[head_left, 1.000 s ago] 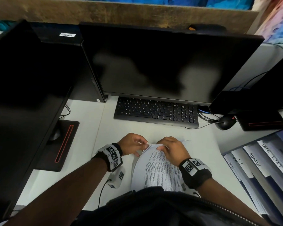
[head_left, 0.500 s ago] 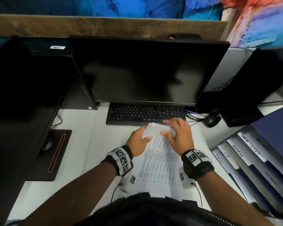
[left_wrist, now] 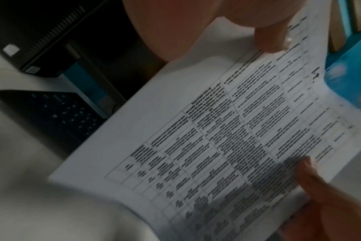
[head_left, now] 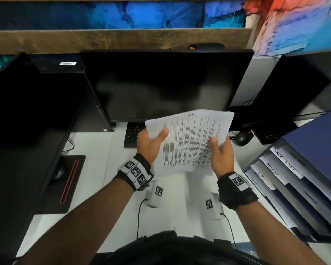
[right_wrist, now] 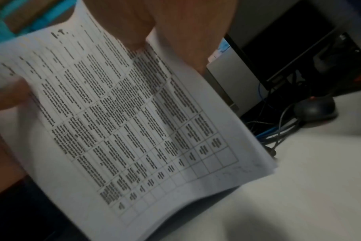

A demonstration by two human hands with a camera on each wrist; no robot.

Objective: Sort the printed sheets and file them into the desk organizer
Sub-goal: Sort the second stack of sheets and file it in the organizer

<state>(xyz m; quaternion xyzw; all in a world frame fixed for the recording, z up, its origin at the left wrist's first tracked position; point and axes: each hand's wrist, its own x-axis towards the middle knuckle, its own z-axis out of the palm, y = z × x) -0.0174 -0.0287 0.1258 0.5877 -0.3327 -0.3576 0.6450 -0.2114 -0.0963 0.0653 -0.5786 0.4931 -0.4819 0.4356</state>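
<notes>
Left hand [head_left: 150, 144] is gripping the sheets [head_left: 189, 140] at their left edge, thumb on top, other fingers hidden beneath. Stack is riding lifted off the desk [head_left: 96, 169], in front of the monitor [head_left: 161, 87], covering part of the keyboard [head_left: 133, 134]. Top page is carrying a printed table; right wrist view is showing "I.T." as its heading. Long axis is running roughly left-right between the hands, right end tilted away. Right hand [head_left: 221, 153] is pinching the lower right edge, thumb on the printed face. Desk organizer [head_left: 317, 161] is sitting to the right of the stack, near the right hand, well apart from the left; its tabs are reading TASK LIST, ADMIN, IT. Judging: next move is heading rightward toward the IT slot, right hand being the nearer carrier, with the long axis probably needing to turn in line with the slot.
</notes>
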